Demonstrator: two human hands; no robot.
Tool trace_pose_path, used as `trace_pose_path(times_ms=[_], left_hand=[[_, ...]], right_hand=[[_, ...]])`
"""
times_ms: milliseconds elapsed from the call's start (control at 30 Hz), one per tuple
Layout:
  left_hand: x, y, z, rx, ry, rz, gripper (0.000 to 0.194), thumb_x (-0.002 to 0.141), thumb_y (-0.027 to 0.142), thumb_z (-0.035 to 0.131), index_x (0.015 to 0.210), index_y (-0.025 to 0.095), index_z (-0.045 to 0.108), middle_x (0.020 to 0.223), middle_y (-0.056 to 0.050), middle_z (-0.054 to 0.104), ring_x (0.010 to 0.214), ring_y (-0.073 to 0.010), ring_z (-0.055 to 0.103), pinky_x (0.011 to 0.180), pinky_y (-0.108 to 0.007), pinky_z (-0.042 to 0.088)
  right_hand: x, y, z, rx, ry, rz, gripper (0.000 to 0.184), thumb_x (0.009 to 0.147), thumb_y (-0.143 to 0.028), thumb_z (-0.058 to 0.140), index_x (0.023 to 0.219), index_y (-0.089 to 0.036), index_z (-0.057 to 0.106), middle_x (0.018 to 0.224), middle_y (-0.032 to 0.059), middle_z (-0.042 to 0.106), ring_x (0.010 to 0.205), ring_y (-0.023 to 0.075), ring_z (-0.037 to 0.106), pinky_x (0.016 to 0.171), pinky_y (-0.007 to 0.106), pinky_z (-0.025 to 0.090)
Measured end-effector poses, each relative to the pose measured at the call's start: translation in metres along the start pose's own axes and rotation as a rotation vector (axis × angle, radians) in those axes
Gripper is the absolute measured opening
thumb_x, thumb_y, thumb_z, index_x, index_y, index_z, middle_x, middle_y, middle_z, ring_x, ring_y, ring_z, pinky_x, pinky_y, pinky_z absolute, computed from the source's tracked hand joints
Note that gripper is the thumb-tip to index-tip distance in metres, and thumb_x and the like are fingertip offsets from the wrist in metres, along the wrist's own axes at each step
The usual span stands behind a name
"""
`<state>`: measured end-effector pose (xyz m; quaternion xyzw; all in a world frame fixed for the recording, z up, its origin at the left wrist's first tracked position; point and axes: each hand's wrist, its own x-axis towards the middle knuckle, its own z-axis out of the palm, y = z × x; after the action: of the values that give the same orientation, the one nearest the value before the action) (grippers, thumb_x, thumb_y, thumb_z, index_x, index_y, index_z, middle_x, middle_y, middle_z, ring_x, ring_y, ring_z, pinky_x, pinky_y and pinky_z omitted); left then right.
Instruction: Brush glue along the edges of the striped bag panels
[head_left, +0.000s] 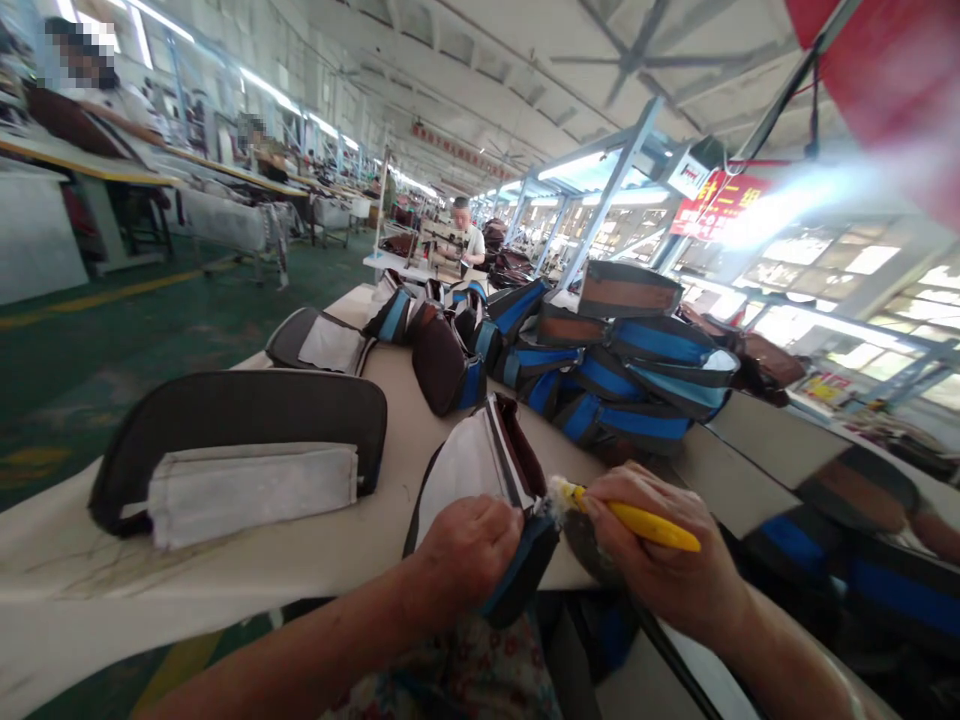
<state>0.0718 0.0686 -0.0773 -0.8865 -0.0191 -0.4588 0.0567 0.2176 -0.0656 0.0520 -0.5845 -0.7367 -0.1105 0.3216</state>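
Observation:
At the table's near edge, my left hand is closed on a sewn bag piece with a whitish panel, a dark brown inside and a dark and blue side strip. My right hand grips a tool with a yellow handle. A tuft of white fluff is at its tip, close to the bag piece's edge; I cannot tell if they touch or what kind of tool it is. To the left, a dark flat panel with a whitish pocket lies on the table.
Blue, grey and brown bag pieces are heaped at the back right of the table. Another dark panel with a white patch lies at the back left. A person sits at a sewing machine beyond; others work along the left tables.

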Motion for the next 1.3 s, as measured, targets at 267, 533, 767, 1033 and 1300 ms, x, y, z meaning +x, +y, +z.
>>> trace_pose_path(times_ms=[267, 533, 767, 1033, 1300], left_hand=[[0.003, 0.006, -0.003, 0.026, -0.037, 0.002, 0.023, 0.1, 0.017, 0.039, 0.089, 0.013, 0.058, 0.074, -0.004, 0.056, 0.064, -0.0176, 0.053, 0.057, -0.032, 0.042], [0.002, 0.009, 0.003, -0.015, -0.071, -0.023, 0.026, 0.097, 0.015, 0.043, 0.074, 0.018, 0.055, 0.07, -0.002, 0.053, 0.059, -0.0166, 0.047, 0.052, -0.034, 0.036], [-0.022, -0.034, -0.022, -0.166, 0.052, -0.045, 0.019, 0.097, 0.018, 0.046, 0.111, 0.015, 0.059, 0.085, -0.005, 0.063, 0.072, -0.0161, 0.058, 0.064, -0.03, 0.048], [-0.049, -0.062, -0.046, -0.25, 0.09, -0.577, 0.011, 0.097, 0.024, 0.052, 0.095, 0.018, 0.062, 0.09, -0.004, 0.063, 0.081, -0.0155, 0.062, 0.072, -0.026, 0.051], [-0.062, -0.04, -0.069, -0.294, 0.054, -0.657, 0.057, 0.082, 0.048, 0.069, 0.128, 0.018, 0.054, 0.136, -0.018, 0.051, 0.122, -0.0321, 0.055, 0.099, -0.046, 0.051]], right_hand=[[0.01, 0.001, 0.002, -0.022, -0.164, -0.046, 0.01, 0.093, -0.014, 0.055, 0.087, -0.02, 0.059, 0.072, -0.0004, 0.061, 0.067, 0.0161, 0.056, 0.067, 0.033, 0.042], [0.02, 0.007, 0.007, -0.142, -0.289, -0.142, 0.015, 0.096, -0.018, 0.051, 0.084, -0.021, 0.059, 0.069, -0.0004, 0.061, 0.063, 0.0168, 0.055, 0.071, 0.036, 0.043], [-0.003, 0.006, 0.007, 0.592, 0.531, 0.582, 0.017, 0.088, -0.037, 0.07, 0.088, -0.021, 0.067, 0.063, -0.0014, 0.056, 0.053, 0.0133, 0.05, 0.045, 0.023, 0.038], [-0.013, -0.028, 0.111, 1.572, 0.498, 0.687, 0.021, 0.087, -0.041, 0.062, 0.078, -0.022, 0.066, 0.046, -0.0083, 0.04, 0.032, 0.0051, 0.015, 0.037, 0.019, 0.024], [0.019, -0.039, 0.145, 1.73, 0.527, 0.757, 0.023, 0.086, -0.044, 0.067, 0.082, -0.021, 0.068, 0.048, -0.0081, 0.049, 0.036, 0.006, 0.03, 0.064, 0.033, 0.054]])
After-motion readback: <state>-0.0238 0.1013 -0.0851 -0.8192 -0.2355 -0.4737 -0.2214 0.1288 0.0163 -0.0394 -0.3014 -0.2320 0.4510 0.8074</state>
